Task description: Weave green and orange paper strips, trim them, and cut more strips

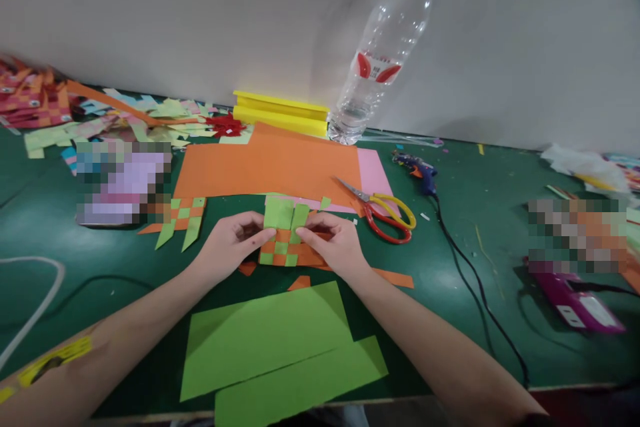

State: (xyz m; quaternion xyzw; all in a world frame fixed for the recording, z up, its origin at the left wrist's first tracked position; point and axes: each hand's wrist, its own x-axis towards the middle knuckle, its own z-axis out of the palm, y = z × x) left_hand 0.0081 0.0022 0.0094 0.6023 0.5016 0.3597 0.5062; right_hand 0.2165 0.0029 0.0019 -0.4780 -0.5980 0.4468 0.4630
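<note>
Between my two hands is a small woven piece of green and orange paper strips (pixel 281 248), its checks showing along the lower part. My left hand (pixel 235 240) pinches its left edge, thumb in front. On the other side my right hand (pixel 335 240) pinches a green strip near the right edge, with loose orange strips behind the fingers. A second woven green and orange piece (pixel 183 217) lies to the left, its strip ends cut at a slant. Scissors (pixel 383 207) with red and yellow handles rest on orange paper (pixel 270 163) to the right.
Green paper sheets (pixel 270 333) lie in front of me. A water bottle (pixel 367 80) leans against the wall beside a folded yellow paper (pixel 280 113). To the right are a corded glue gun (pixel 423 173) and a purple case (pixel 575 297). Paper scraps (pixel 100 123) and a phone (pixel 130 187) lie left.
</note>
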